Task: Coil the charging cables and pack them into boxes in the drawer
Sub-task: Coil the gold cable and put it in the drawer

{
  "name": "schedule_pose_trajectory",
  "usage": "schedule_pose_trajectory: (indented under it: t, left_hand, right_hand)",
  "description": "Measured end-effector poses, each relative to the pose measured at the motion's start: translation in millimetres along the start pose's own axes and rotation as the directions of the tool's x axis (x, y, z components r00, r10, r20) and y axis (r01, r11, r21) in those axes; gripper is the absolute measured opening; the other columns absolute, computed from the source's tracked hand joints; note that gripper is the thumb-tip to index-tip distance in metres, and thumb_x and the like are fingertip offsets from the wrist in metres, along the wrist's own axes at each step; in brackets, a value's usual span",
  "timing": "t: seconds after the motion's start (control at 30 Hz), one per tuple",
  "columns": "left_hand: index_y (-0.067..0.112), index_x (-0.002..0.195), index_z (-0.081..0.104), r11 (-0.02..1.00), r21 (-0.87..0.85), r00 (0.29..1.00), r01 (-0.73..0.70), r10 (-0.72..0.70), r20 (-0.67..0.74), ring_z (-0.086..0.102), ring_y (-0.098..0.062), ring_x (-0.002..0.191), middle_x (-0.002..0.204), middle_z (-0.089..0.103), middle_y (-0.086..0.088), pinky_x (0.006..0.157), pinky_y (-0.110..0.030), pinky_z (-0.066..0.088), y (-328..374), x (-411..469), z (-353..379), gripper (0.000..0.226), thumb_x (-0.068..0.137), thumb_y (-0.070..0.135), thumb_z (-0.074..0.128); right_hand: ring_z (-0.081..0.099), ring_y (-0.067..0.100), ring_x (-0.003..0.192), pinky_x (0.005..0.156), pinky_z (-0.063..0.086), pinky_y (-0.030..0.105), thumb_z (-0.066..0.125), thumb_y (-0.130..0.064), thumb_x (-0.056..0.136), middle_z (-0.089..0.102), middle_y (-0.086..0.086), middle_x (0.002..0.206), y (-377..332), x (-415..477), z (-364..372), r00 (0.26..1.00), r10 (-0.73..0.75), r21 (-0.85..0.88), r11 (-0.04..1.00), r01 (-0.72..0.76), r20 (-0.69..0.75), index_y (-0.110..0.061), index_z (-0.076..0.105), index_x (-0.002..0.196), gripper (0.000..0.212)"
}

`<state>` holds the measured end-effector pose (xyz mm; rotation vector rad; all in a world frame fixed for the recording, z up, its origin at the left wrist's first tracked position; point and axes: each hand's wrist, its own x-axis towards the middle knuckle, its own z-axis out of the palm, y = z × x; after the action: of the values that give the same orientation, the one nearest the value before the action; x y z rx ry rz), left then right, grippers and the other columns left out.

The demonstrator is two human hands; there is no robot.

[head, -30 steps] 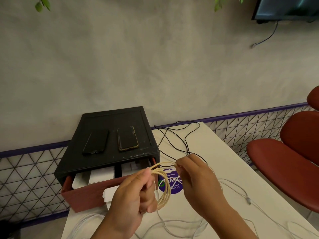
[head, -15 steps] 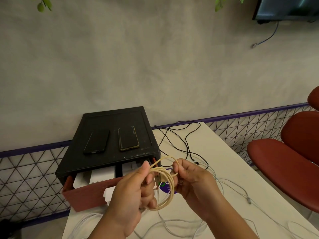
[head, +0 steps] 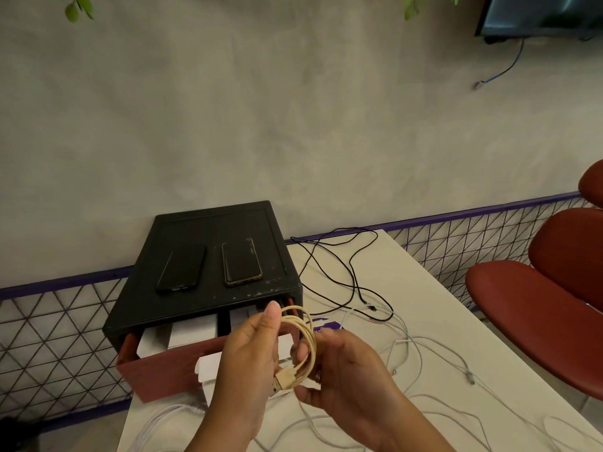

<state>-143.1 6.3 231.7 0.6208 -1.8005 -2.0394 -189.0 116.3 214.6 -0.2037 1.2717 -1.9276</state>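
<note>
Yellow cable (head: 305, 337) fully coiled, held just near of open drawer (head: 163, 370): left hand (head: 248, 363) pinches loop top, right hand (head: 346, 376) curls round plug end. Not yet boxed (boxes (head: 192, 334) wait in drawer). White cables (head: 420, 360) near right, black cable (head: 351, 269) far, both loose on table (head: 408, 288): most work left.

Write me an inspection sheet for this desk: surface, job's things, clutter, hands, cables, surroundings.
Surface: pale table, partly strewn with loose cables.
Job's things: cream cable coiled in loops, held above the table; red drawer pulled out of the black cabinet, white boxes inside.
Clutter: dark phone and gold-edged phone on the cabinet top; purple sticker on the table.
Hands: left hand and right hand both grip the cream cable.
Cables: black cable and white cables lie uncoiled on the table.
Surroundings: red chair, wire-mesh railing, grey wall, screen at top right.
</note>
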Motion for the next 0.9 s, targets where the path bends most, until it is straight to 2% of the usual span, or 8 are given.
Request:
schedule_pose_trajectory:
  t: [0.13,0.23,0.3,0.43,0.6,0.7,0.8,0.9]
  left_hand:
    - [0.022,0.046,0.061,1.000,0.022,0.999,0.011,-0.011,-0.033,0.024,-0.004,0.037,0.041,0.027,0.007,0.044,-0.026,0.025,-2,3,-1,0.051,0.089,0.043,0.044]
    - [0.010,0.056,0.045,0.999,0.040,0.998,0.036,-0.034,-0.053,0.024,-0.006,0.039,0.042,0.026,0.006,0.043,-0.025,0.025,-5,5,-3,0.053,0.092,0.047,0.034]
    - [0.008,0.061,0.042,0.998,0.024,0.997,0.051,-0.049,-0.062,0.024,-0.007,0.039,0.041,0.027,0.006,0.045,-0.027,0.026,-9,7,-4,0.053,0.095,0.047,0.030]
    - [0.007,0.062,0.041,0.999,0.029,0.997,0.035,-0.033,-0.071,0.027,-0.006,0.037,0.039,0.029,0.008,0.049,-0.029,0.029,-11,10,-5,0.049,0.097,0.040,0.034]
    - [0.009,0.057,0.040,0.997,0.079,0.997,-0.017,0.024,-0.078,0.025,-0.006,0.038,0.039,0.027,0.008,0.048,-0.028,0.026,-12,14,-7,0.046,0.097,0.034,0.038]
    - [0.017,0.044,0.052,0.987,0.142,0.990,-0.070,0.086,-0.112,0.027,-0.011,0.044,0.038,0.030,0.007,0.050,-0.029,0.027,-13,22,-14,0.057,0.097,0.033,0.039]
    - [0.019,0.046,0.054,0.967,0.237,0.989,-0.096,0.120,-0.091,0.029,-0.012,0.045,0.040,0.031,0.007,0.052,-0.030,0.029,-11,26,-21,0.055,0.097,0.034,0.040]
    - [0.015,0.049,0.044,0.989,0.146,1.000,-0.003,0.002,0.005,0.027,-0.008,0.037,0.042,0.029,0.003,0.044,-0.026,0.030,-3,23,-23,0.048,0.092,0.035,0.047]
  right_hand:
    - [0.055,0.014,0.076,0.065,0.048,0.027,0.064,-0.029,0.067,0.059,0.001,0.074,3,-1,6,0.998,0.027,-0.136,0.990,-0.035,-0.058,-0.014,0.060,0.069,0.015]
    - [0.060,0.011,0.077,0.071,0.053,0.026,0.055,-0.026,0.091,0.061,0.003,0.085,8,2,10,0.993,0.015,-0.393,0.918,-0.060,-0.117,-0.009,0.060,0.096,0.018]
    - [0.060,0.008,0.067,0.068,0.055,0.023,0.047,-0.025,0.096,0.061,0.001,0.082,11,3,10,0.989,-0.006,-0.487,0.871,-0.069,-0.150,-0.010,0.053,0.107,0.019]
    - [0.057,0.008,0.050,0.060,0.056,0.023,0.047,-0.020,0.096,0.058,0.002,0.071,7,0,12,0.993,0.046,-0.541,0.836,-0.098,-0.109,-0.021,0.047,0.097,0.001]
    - [0.056,0.005,0.049,0.060,0.054,0.021,0.056,-0.015,0.091,0.059,-0.006,0.063,0,0,5,0.998,0.031,-0.651,0.756,-0.064,-0.062,-0.030,0.048,0.106,0.022]
    - [0.054,0.006,0.053,0.057,0.049,0.022,0.061,-0.009,0.081,0.060,-0.004,0.058,-11,-10,1,0.999,0.010,-0.617,0.787,0.023,0.049,-0.033,0.046,0.118,0.047]
    - [0.049,0.004,0.050,0.051,0.039,0.014,0.054,-0.001,0.078,0.062,0.000,0.059,-30,-20,-11,0.980,-0.173,-0.604,0.772,0.200,0.103,-0.025,0.051,0.105,0.036]
    - [0.050,0.003,0.054,0.054,0.038,0.011,0.050,0.011,0.085,0.063,0.001,0.060,-43,-25,-26,0.932,-0.331,-0.676,0.655,0.338,0.145,-0.017,0.051,0.080,0.028]
